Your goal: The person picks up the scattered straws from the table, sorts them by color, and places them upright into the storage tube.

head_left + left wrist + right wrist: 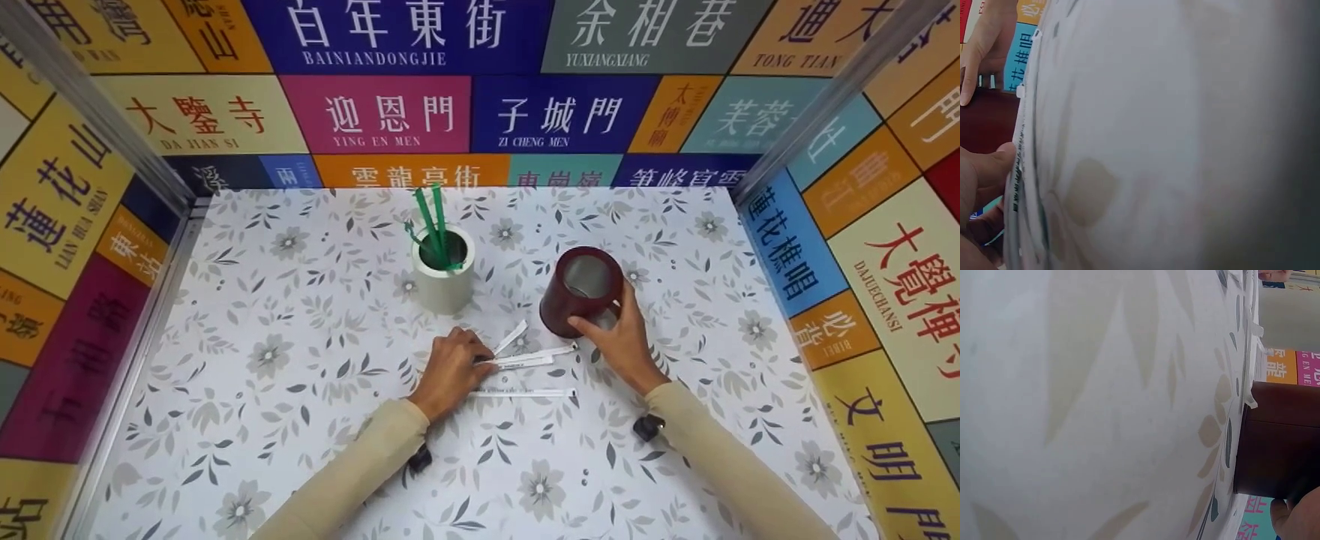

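Left hand (450, 367) is laid on the table (300, 390) with its fingers curled over the near ends of the white strips (529, 360), which are pinned or pinched there; the exact grasp cannot be told. 4 or so flat, narrow paper-like strips are fanned out to the right of that hand, and 1 of them (525, 392) is set apart, nearer the person. Right hand (619, 341) is held against the dark red cup (581, 291), with thumb and fingers wrapped round its lower side, so the cup is grasped. That cup is a smooth cylinder with a pale inside, tilted slightly toward the left, and it is placed just right of the strips' far ends.

A pale cylindrical holder (444, 274) is stood upright behind the left hand, near the table's middle, and green sticks (433, 221) are leaned inside it. The 2 cylinders are kept apart by a gap of bare cloth.

The table is covered by a white cloth printed with grey leaves and flowers, and it is bounded on 3 sides by walls (67, 225) tiled with coloured signs. Wide open surface is left at the left side and along the near edge; less is left at the right
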The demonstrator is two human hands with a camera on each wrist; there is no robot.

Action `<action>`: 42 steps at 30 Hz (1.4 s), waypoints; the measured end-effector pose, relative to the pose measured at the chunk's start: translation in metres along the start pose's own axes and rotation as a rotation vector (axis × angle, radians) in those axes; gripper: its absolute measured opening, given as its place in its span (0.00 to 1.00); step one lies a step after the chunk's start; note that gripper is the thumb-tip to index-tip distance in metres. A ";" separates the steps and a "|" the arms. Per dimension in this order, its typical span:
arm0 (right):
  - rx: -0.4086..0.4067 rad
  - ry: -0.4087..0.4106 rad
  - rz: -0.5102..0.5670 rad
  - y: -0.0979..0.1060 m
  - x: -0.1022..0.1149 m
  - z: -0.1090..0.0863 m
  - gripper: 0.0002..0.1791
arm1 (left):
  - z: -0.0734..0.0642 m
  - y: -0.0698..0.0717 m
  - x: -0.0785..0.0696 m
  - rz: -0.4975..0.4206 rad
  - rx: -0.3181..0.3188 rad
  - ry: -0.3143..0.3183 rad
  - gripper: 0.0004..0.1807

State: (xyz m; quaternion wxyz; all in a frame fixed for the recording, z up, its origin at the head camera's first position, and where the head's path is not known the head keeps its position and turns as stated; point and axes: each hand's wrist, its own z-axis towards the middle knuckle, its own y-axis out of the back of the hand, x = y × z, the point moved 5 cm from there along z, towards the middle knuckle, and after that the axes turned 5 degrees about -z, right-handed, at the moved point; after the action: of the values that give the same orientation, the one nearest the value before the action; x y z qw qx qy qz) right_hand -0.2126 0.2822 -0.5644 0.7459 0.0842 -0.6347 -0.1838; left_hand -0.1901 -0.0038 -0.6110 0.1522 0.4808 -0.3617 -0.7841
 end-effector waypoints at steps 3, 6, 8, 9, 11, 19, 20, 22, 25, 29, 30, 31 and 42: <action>-0.004 0.014 -0.002 0.000 0.000 0.000 0.56 | 0.002 0.000 -0.001 -0.001 0.012 0.023 0.06; 0.001 0.016 -0.005 0.000 0.000 0.000 0.56 | 0.003 0.002 -0.001 -0.025 0.009 0.036 0.05; 0.007 0.010 -0.009 0.000 0.000 0.000 0.56 | 0.003 0.004 0.000 -0.044 0.008 0.041 0.04; 0.009 0.006 -0.010 0.000 0.000 0.000 0.56 | 0.003 0.006 0.001 -0.053 0.003 0.042 0.04; 0.011 0.002 -0.011 0.000 0.000 0.000 0.56 | 0.003 0.010 0.002 -0.064 -0.016 0.027 0.04; -0.002 0.006 -0.034 0.001 0.002 0.000 0.56 | 0.004 0.032 -0.001 -0.168 -0.087 0.012 0.05; -0.005 0.011 -0.034 0.001 0.002 0.000 0.56 | 0.005 0.035 -0.003 -0.196 -0.088 0.027 0.05; -0.007 0.017 -0.028 0.000 0.002 0.000 0.55 | 0.007 0.042 -0.006 -0.241 -0.090 0.054 0.04; -0.003 0.021 -0.028 -0.001 -0.001 0.000 0.56 | 0.011 0.052 -0.015 -0.285 -0.107 0.071 0.04; 0.006 0.009 -0.038 0.000 -0.020 0.004 0.59 | 0.019 0.064 -0.033 -0.296 -0.124 0.083 0.04; 0.007 0.005 -0.039 0.001 -0.024 0.005 0.59 | 0.022 0.066 -0.037 -0.299 -0.126 0.090 0.04; 0.010 0.001 -0.040 0.001 -0.028 0.006 0.60 | 0.025 0.069 -0.041 -0.302 -0.125 0.100 0.04; 0.018 -0.024 -0.035 -0.001 -0.016 0.003 0.59 | 0.069 0.078 -0.076 -0.349 -0.119 0.083 0.03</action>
State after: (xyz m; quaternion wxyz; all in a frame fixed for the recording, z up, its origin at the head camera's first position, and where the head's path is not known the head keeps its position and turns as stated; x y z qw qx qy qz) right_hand -0.2176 0.2882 -0.5790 0.7341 0.0999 -0.6436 -0.1920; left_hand -0.2208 0.0157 -0.4871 0.0569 0.5582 -0.2192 -0.7982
